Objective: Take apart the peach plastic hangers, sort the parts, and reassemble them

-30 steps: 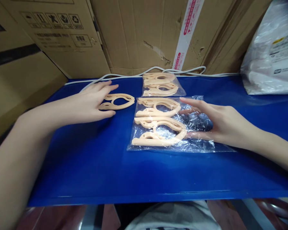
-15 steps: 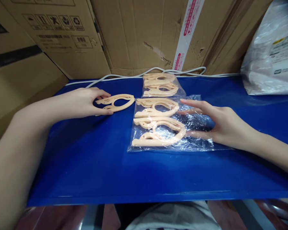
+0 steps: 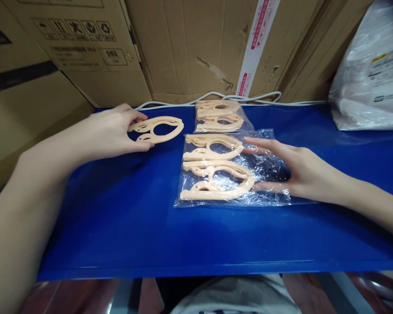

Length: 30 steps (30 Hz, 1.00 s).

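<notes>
My left hand [image 3: 122, 131] pinches a folded beige plastic hanger [image 3: 167, 138] by its left end, between thumb and fingers, raised a little over the blue table. Right of it lies a clear plastic bag [image 3: 275, 174] holding folded hangers of the same kind [image 3: 229, 192] in two groups, one in front of the other. My right hand [image 3: 298, 170] is at the bag's right part, fingers apart, with fingertips by the curved ends of the hangers. Whether some of those fingers are inside the bag or on its film, I cannot tell.
Behind the front bag lies another clear bag with folded hangers [image 3: 221, 120]. A white cable [image 3: 173, 104] runs along the back edge of the blue table [image 3: 144, 235]. Cardboard boxes [image 3: 183, 48] stand behind. At the back right is a white plastic bag [image 3: 363, 87].
My left hand has moved up and slightly away from me with the hanger, which has risen from the table. My right hand and the front bag have hardly moved.
</notes>
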Motion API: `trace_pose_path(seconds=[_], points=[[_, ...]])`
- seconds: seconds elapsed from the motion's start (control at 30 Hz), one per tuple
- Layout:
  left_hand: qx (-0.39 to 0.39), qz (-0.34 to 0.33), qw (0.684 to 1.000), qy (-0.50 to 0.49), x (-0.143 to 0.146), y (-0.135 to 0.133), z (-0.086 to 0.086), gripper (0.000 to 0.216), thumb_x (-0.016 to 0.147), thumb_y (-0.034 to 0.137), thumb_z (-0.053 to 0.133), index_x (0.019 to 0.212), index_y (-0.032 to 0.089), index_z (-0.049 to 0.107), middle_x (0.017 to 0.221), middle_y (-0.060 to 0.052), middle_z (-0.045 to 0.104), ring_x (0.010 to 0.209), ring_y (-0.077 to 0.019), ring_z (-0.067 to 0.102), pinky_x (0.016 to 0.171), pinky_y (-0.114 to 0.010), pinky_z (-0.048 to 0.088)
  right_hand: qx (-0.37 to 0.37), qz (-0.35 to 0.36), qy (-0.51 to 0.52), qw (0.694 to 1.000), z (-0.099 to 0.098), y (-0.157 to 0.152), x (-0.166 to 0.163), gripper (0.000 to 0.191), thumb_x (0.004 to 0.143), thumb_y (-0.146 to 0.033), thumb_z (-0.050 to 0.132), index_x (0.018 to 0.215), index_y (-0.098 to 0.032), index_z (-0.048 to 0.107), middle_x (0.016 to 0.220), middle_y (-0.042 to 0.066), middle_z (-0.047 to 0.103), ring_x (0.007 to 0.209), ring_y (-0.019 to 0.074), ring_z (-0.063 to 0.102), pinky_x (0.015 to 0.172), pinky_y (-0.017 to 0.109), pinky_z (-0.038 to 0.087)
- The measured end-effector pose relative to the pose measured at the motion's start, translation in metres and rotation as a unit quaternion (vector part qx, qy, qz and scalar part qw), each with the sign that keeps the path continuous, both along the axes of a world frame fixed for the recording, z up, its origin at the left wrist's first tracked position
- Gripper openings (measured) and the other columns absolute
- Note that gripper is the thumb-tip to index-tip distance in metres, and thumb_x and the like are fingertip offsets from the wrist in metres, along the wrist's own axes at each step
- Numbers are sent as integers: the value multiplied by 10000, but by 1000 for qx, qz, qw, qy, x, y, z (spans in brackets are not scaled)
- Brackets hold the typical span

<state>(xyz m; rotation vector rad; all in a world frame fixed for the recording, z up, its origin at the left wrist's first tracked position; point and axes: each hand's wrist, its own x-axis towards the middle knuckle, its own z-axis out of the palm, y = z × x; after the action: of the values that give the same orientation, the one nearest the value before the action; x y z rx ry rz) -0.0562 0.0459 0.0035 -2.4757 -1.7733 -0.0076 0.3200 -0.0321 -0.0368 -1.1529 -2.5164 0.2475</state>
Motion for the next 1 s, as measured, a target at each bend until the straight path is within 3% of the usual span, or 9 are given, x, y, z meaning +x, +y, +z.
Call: trace_pose_path(seconds=[0.23, 0.37, 0.43, 0.5, 0.6, 0.7, 0.83, 1.0], points=[[94, -34, 990, -102, 15, -17, 6, 684, 795, 593, 543, 1343, 183, 534, 1214, -78, 557, 1086, -272, 564, 984, -384, 432, 24, 16, -43, 999, 6, 3, 6, 768, 886, -466, 594, 1544, -240, 269, 1353, 76, 634, 1235, 299, 591, 968, 482, 521], [112, -117, 966, -200, 35, -31, 4, 647, 815, 533, 604, 1344, 165, 540, 1250, -85, 562, 1090, -242, 560, 1001, -344, 427, 69, -58, -76, 993, 20, 1, 16, 640, 909, -225, 456, 1530, -280, 307, 1171, 34, 729, 1061, 294, 653, 864, 478, 530], [104, -176, 950, -237, 46, -37, 1, 628, 809, 494, 653, 1327, 156, 546, 1240, -95, 573, 1078, -240, 562, 979, -351, 448, 100, -116, -54, 987, 27, -2, 17, 578, 918, -218, 440, 1490, -276, 383, 1098, 44, 745, 925, 282, 679, 803, 461, 538], [91, -231, 933, -259, 56, -43, -4, 633, 787, 477, 686, 1320, 169, 540, 1228, -97, 583, 1082, -249, 565, 960, -375, 470, 129, -142, -5, 981, 32, -7, 13, 510, 939, -271, 468, 1448, -259, 443, 1104, 67, 731, 923, 272, 685, 829, 449, 538], [65, -293, 917, -263, 71, -52, -10, 646, 772, 459, 690, 1339, 211, 505, 1242, -98, 585, 1118, -272, 570, 959, -412, 484, 135, -91, 48, 985, 33, -14, 3, 520, 930, -371, 560, 1428, -264, 457, 1271, 88, 644, 1168, 283, 614, 990, 448, 485], [47, -322, 908, -265, 83, -62, -14, 653, 763, 423, 680, 1356, 237, 478, 1290, -89, 581, 1154, -292, 563, 974, -441, 479, 98, -7, 58, 993, 29, -19, -8, 670, 863, -467, 662, 1457, -307, 398, 1424, 71, 537, 1312, 292, 508, 1090, 458, 419], [40, -334, 901, -274, 94, -73, -15, 688, 738, 409, 694, 1368, 247, 469, 1308, -73, 589, 1167, -299, 555, 978, -450, 464, 85, 49, 61, 993, 26, -25, -16, 783, 808, -526, 711, 1475, -323, 356, 1422, 51, 547, 1267, 279, 541, 1036, 416, 468], [65, -332, 908, -248, 100, -77, -17, 701, 731, 414, 696, 1371, 249, 463, 1342, -85, 589, 1187, -311, 555, 954, -460, 461, 99, 37, 58, 993, 23, -27, -18, 844, 757, -582, 736, 1473, -351, 353, 1368, 33, 590, 1160, 287, 604, 945, 424, 514]])
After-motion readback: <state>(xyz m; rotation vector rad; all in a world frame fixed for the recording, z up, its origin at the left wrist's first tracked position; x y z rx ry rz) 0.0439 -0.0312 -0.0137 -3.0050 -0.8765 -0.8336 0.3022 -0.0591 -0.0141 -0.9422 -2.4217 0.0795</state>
